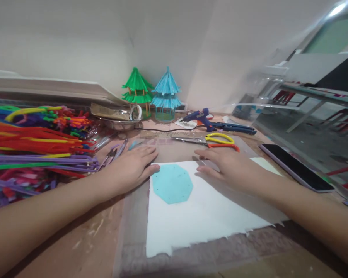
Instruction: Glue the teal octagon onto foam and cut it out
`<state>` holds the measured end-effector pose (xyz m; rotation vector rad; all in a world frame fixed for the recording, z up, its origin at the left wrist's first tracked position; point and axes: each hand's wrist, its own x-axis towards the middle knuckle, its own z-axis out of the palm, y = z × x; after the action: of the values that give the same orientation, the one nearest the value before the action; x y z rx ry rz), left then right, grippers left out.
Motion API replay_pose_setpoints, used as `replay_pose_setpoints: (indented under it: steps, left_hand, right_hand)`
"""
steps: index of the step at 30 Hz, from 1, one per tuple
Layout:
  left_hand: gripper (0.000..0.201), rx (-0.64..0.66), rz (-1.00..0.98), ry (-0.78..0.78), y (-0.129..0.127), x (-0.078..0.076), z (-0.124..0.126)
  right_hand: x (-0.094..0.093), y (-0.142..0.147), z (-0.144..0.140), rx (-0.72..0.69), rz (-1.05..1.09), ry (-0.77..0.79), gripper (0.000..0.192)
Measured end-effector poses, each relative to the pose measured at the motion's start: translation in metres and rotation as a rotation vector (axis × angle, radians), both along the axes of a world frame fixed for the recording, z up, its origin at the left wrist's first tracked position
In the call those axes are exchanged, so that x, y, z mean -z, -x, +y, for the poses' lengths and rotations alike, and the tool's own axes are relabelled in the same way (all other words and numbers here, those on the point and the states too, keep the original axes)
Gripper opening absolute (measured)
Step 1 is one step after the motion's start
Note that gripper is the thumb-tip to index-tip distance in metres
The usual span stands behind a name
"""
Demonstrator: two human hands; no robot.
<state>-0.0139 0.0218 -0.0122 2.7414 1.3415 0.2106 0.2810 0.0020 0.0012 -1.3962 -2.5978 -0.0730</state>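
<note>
A light blue many-sided piece (173, 184) with small dark dots near its edge lies flat on a white sheet (208, 216) with a ragged front edge. My left hand (135, 168) rests at the sheet's left side, fingers stretched out, its thumb at the edge of the blue piece. Over the right part of the sheet is my right hand (220, 164), fingers extended and apart, holding nothing. Just beyond it lie scissors (205, 141) with one yellow and one red handle, blades pointing left.
Bundles of coloured pipe cleaners (37, 143) fill the left side, near a metal bowl (118, 122). At the back stand a green model pavilion (137, 90) and a blue one (167, 94). A glue gun (201, 117) lies behind the scissors; a phone (295, 166) is at right.
</note>
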Motion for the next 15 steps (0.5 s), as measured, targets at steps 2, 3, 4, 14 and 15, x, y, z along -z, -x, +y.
replay_pose_setpoints:
  steps: [2, 3, 4, 14, 15]
  left_hand:
    - [0.058, -0.040, 0.023, -0.045, 0.001, -0.001, 0.002]
    - [0.056, -0.060, 0.048, -0.077, 0.003, -0.002, 0.003]
    - [0.054, -0.079, 0.072, -0.119, 0.004, -0.005, 0.004]
    - [0.053, 0.011, -0.168, 0.023, 0.000, -0.016, -0.010]
    - [0.053, 0.018, -0.173, 0.024, -0.001, -0.014, -0.011]
  right_hand:
    - [-0.002, 0.003, -0.006, -0.010, -0.049, 0.004, 0.046]
    - [-0.002, 0.006, -0.008, -0.017, -0.064, 0.005, 0.046]
    - [-0.001, 0.008, -0.009, -0.020, -0.070, 0.006, 0.044]
    - [-0.001, 0.002, -0.001, -0.095, 0.049, 0.141, 0.059]
    - [-0.001, 0.003, -0.002, -0.097, 0.049, 0.146, 0.060]
